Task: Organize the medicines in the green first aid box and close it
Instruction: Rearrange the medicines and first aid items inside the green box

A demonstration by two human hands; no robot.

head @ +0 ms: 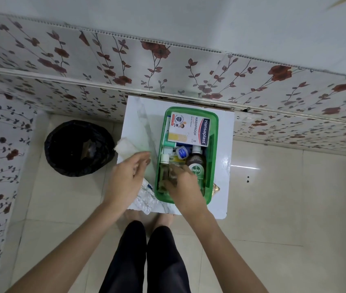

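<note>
The green first aid box (pixel 213 132) sat open on the white tabletop (pixel 138 115). The right hand (pixel 181 182) reached inside its near end, fingers closed around a clear bottle (pixel 164 174) beside the Dettol bottle (pixel 196 166). A Hansaplast carton (pixel 190 129) lay across the far end. The left hand (pixel 128 176) hovered open just left of the box.

Open green first aid box (pixel 214 132) near the tabletop's (pixel 226 166) right edge, Hansaplast carton (pixel 189 129) at its far end, Dettol bottle (pixel 196 166) nearer; right hand (pixel 183 182) inside on a clear bottle (pixel 164 174), left hand (pixel 128 178) spread above crumpled foil strips (pixel 144 199) at the near edge.
</note>
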